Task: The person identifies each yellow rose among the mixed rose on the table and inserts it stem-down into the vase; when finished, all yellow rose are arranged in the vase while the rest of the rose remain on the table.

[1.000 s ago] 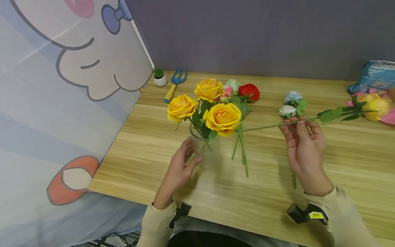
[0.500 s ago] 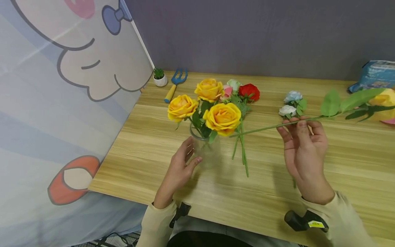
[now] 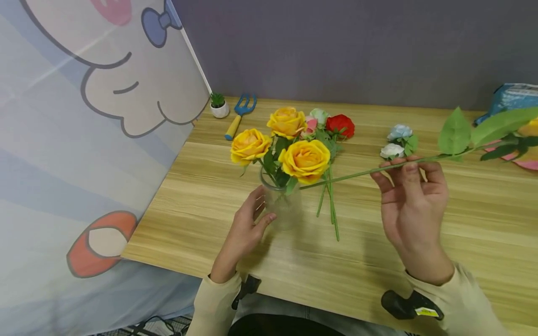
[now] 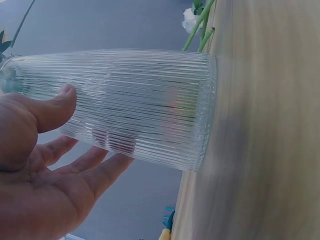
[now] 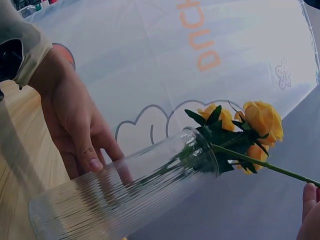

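Observation:
A ribbed clear glass vase [image 3: 286, 212] stands on the wooden table with three yellow roses [image 3: 305, 161] in it. My left hand [image 3: 245, 231] holds the vase from the left, thumb [image 4: 62, 107] on the near side and fingers behind it. Between thumb and fingers my right hand [image 3: 416, 212] pinches the green stem [image 3: 353, 176] of another yellow flower [image 3: 530, 128], whose head is cut off by the right edge of the head view. The stem lies nearly level, leaves to the right. Its cut end overlaps the vase's mouth [image 5: 214, 150] in the right wrist view.
Behind the vase lie a red rose [image 3: 340, 126] and pink and pale green flowers, their stems [image 3: 332, 205] pointing forward. Blue and white flowers [image 3: 392, 150] lie beyond my right hand. A toy fork [image 3: 241, 116], a small potted plant [image 3: 219, 106] and a blue packet [image 3: 510, 99] stand farther back.
My right hand has drawn the yellow flower's stem leftward, bringing its cut end from beside the loose stems to the vase's rim. The left hand stays on the vase.

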Available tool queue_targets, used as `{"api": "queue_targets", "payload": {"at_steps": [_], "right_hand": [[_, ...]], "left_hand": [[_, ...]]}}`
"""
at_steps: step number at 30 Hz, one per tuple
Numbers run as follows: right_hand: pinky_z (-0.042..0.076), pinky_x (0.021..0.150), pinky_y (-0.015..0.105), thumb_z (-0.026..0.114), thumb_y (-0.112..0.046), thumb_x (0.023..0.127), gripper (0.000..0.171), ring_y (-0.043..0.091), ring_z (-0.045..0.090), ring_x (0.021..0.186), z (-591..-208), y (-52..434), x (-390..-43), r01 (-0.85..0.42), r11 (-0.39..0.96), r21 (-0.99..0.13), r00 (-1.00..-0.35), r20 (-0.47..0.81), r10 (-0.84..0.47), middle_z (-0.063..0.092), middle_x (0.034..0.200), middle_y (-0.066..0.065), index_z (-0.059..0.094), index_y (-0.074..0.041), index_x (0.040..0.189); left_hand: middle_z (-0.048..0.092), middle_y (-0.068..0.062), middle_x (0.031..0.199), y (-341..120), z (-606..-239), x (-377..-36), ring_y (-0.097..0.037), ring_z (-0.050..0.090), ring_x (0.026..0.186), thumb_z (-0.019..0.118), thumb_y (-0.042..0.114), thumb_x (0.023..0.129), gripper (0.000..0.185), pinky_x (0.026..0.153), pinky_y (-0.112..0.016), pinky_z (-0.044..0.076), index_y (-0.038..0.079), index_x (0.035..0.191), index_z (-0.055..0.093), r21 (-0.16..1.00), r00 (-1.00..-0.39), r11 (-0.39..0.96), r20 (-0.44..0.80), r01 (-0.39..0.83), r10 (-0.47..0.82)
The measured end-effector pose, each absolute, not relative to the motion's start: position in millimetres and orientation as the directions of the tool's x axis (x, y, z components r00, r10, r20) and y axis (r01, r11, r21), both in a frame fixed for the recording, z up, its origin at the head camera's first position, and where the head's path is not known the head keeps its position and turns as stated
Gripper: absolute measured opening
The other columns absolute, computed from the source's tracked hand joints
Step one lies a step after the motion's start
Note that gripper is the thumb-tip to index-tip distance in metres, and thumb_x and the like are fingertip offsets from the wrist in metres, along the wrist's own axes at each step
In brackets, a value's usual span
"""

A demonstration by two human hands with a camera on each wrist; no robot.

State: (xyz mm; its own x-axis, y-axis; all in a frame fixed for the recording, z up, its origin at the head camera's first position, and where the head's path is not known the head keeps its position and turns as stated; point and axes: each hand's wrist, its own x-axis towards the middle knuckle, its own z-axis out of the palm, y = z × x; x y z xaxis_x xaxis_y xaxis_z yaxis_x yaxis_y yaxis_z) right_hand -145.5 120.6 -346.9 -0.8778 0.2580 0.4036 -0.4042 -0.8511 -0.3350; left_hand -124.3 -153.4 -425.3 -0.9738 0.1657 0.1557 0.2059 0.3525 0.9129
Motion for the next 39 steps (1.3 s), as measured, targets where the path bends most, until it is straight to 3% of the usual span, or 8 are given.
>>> {"api": "queue_targets", "payload": {"at_steps": [19, 33, 39], "right_hand": [[0.067, 0.077, 0.044, 0.060, 0.015, 0.096, 0.011, 0.039, 0.071, 0.086, -336.6, 99.4, -140.9, -0.512, -0.798, -0.319, -0.799, 0.517, 0.307, 0.069, 0.094, 0.029, 0.052, 0.019, 0.102], [0.067, 0.075, 0.041, 0.064, 0.019, 0.091, 0.014, 0.038, 0.072, 0.081, -333.3, 86.5, -137.8, -0.642, -0.705, -0.300, -0.695, 0.616, 0.371, 0.068, 0.089, 0.030, 0.052, 0.022, 0.096], [0.067, 0.073, 0.040, 0.069, 0.019, 0.087, 0.018, 0.037, 0.073, 0.077, -331.2, 77.9, -137.5, -0.714, -0.650, -0.260, -0.620, 0.666, 0.414, 0.068, 0.086, 0.031, 0.053, 0.023, 0.092]], "left_hand": [[0.037, -0.034, 0.156, -152.8, -425.5, -124.9, -0.049, 0.043, 0.143, 0.065, -0.007, 0.097, 0.064, 0.116, -0.051, 0.042, -0.013, 0.152, 0.033, 0.917, -0.971, 0.335, 0.169, 0.218, 0.168], [0.038, -0.034, 0.156, -152.5, -426.1, -125.1, -0.049, 0.044, 0.142, 0.066, -0.008, 0.096, 0.064, 0.116, -0.051, 0.043, -0.013, 0.151, 0.034, 0.918, -0.973, 0.336, 0.166, 0.212, 0.161], [0.037, -0.033, 0.157, -153.7, -427.0, -125.4, -0.048, 0.043, 0.142, 0.066, -0.007, 0.097, 0.064, 0.117, -0.051, 0.042, -0.012, 0.152, 0.033, 0.920, -0.974, 0.335, 0.155, 0.202, 0.163]]}}
